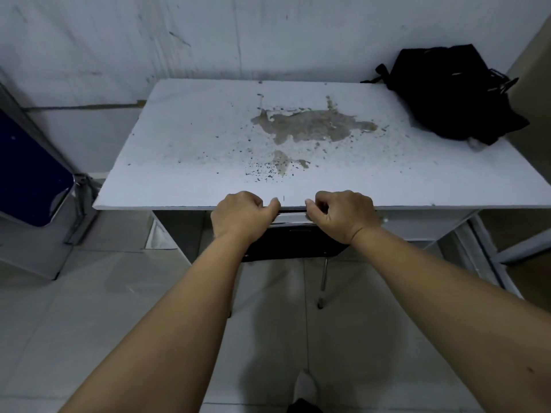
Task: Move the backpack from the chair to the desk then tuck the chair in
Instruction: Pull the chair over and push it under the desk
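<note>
A black backpack (453, 93) lies on the far right corner of the white desk (185, 138), slumped against the wall. The chair (293, 239) is black with chrome legs and stands under the desk's front edge; only its backrest and two rear legs show. Both my hands grip the top rail of the backrest, right at the desk's edge. My left hand (241, 216) holds the rail's left part and my right hand (343, 214) holds its right part, fingers curled over it.
The desk top has a large patch of worn paint in the middle. A blue and grey metal frame (35, 186) leans at the left of the desk. Another metal frame (507, 248) stands at the right. The floor is pale tile; my foot shows at the bottom.
</note>
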